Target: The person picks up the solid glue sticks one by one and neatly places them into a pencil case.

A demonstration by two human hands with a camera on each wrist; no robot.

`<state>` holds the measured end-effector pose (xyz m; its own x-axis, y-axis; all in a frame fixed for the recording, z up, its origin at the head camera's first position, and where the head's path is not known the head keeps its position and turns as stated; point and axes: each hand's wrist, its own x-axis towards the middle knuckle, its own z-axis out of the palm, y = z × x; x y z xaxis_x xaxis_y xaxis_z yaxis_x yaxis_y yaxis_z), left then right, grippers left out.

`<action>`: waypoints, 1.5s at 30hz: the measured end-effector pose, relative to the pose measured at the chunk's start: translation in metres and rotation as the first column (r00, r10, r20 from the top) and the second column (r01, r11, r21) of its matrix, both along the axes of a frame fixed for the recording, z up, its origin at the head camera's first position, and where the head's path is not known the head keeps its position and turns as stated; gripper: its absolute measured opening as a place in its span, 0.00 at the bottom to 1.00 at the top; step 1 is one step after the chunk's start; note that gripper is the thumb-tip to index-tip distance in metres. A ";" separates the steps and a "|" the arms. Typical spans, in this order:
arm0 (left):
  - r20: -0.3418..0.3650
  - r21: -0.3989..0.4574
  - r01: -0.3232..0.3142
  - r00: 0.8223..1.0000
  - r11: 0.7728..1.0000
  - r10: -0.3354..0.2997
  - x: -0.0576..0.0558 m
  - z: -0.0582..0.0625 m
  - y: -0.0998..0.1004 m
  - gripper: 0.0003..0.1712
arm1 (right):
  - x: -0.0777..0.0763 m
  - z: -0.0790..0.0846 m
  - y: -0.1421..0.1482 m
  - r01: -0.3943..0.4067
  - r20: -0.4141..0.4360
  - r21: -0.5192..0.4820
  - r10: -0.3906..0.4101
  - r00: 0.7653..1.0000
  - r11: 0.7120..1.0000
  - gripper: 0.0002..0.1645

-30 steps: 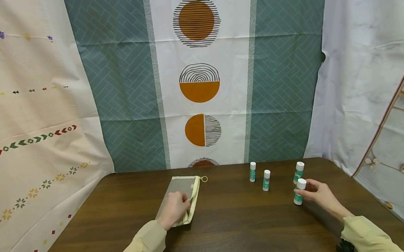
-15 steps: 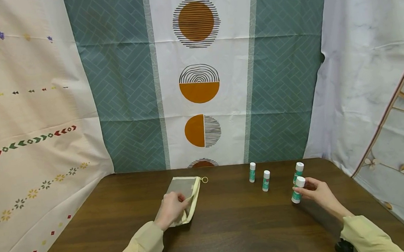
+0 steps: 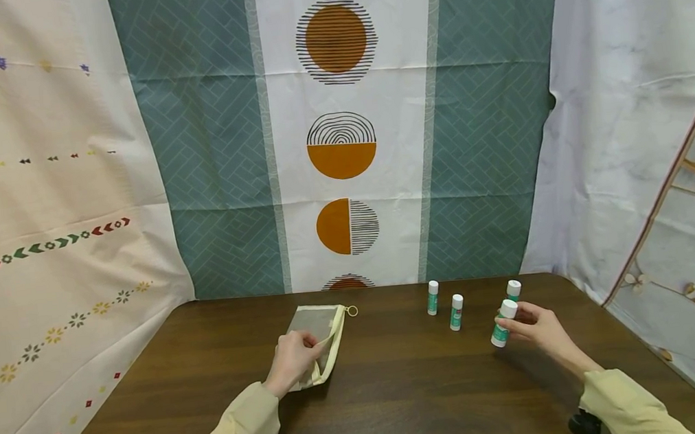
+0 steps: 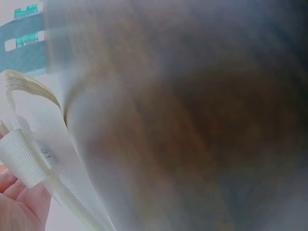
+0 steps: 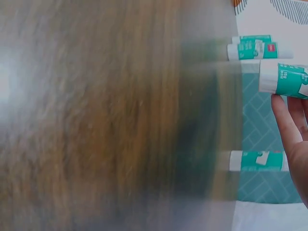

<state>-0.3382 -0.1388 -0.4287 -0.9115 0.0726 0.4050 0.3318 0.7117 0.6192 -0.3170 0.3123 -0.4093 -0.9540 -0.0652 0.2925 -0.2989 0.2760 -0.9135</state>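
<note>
My right hand holds a glue stick with a white cap and green label between thumb and fingers, tilted and raised off the table. In the right wrist view this glue stick sits at the fingertips. On the left, my left hand pinches the edge of a mesh zipper pouch with pale yellow trim. The left wrist view shows the pouch with its mouth spread apart and the fingers at its edge.
Two more glue sticks, one farther back and another nearer, stand upright right of centre. A third glue stick stands behind my right hand. Patterned cloths hang behind and beside the brown wooden table.
My right hand has lifted the glue stick and moved it slightly left, tilting it. The left hand has shifted slightly left and still pinches the pouch edge.
</note>
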 end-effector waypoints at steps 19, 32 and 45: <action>0.025 0.052 -0.029 0.999 0.998 0.027 -0.001 0.000 -0.002 0.04 | 0.001 0.008 -0.019 -0.068 -0.024 -0.063 0.066 0.997 0.996 0.21; 0.043 0.091 -0.028 0.999 0.995 0.024 0.000 0.000 -0.002 0.04 | -0.017 -0.006 -0.021 -0.203 -0.121 -0.063 0.194 0.974 0.977 0.16; 0.055 0.136 0.000 0.998 0.991 -0.008 0.002 -0.001 -0.003 0.03 | -0.053 -0.043 -0.012 -0.182 -0.131 -0.081 0.171 0.977 0.980 0.23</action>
